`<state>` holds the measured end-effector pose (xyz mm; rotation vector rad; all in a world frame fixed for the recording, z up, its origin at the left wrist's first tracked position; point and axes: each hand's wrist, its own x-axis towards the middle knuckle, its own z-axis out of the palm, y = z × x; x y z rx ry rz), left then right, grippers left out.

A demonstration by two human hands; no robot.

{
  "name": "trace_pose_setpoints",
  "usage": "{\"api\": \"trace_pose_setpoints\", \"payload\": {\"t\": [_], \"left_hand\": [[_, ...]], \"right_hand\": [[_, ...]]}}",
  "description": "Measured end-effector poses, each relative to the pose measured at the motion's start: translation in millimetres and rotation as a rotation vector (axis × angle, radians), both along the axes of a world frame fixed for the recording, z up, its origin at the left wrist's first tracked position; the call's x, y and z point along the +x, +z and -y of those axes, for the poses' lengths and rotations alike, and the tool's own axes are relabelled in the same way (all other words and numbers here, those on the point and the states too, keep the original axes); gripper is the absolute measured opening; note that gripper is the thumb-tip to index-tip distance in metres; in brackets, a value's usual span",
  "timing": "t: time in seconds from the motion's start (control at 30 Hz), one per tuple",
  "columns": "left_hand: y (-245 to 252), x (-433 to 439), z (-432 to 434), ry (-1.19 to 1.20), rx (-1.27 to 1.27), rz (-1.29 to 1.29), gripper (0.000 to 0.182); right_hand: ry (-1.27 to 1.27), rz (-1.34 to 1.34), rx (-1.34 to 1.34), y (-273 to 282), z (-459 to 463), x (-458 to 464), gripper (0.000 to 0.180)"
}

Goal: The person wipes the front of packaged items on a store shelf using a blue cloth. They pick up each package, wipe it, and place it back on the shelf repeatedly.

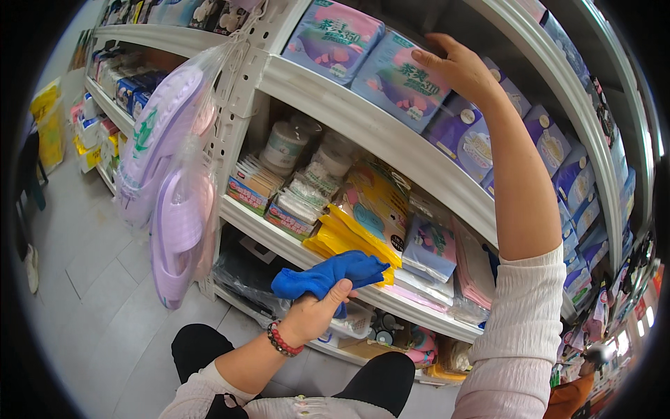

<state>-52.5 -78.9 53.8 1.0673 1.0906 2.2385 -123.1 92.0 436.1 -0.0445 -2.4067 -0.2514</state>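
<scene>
A crumpled blue cloth [335, 275] is held in my left hand [314, 314], thumb on top, in front of the middle shelf. My right arm reaches up to the upper shelf. There my right hand [460, 68] is at the top right corner of a blue-and-pink sanitary pad pack [400, 84], its thumb across the front edge and its other fingers behind the top. A similar pack [335, 42] stands just to the left. Purple-and-white packs [463, 136] stand to the right, partly behind my forearm.
Lilac slippers [178, 230] in clear plastic bags hang from the perforated shelf post [235, 105]. Yellow packages [366, 220], cotton swab tubs [282, 146] and small boxes fill the middle shelf. Below is a white plastic basket [356, 322]. Another person [573, 387] appears at lower right.
</scene>
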Motion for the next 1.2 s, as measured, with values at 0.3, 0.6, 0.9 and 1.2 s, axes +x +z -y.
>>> {"api": "trace_pose_setpoints", "payload": {"t": [0.3, 0.6, 0.9, 1.2], "left_hand": [[1, -11, 12, 0.057, 0.001, 0.015, 0.047], [6, -13, 21, 0.114, 0.015, -0.090, 0.045], [-1, -11, 15, 0.138, -0.038, -0.173, 0.044], [-2, -6, 4, 0.146, -0.045, -0.104, 0.036]], "right_hand": [[-0.103, 0.280, -0.079, 8, 7, -19, 0.080], [-0.167, 0.235, -0.040, 9, 15, -25, 0.091], [-0.149, 0.105, 0.118, 12, 3, -38, 0.098], [0.087, -0.139, -0.123, 47, 57, 21, 0.046]]}}
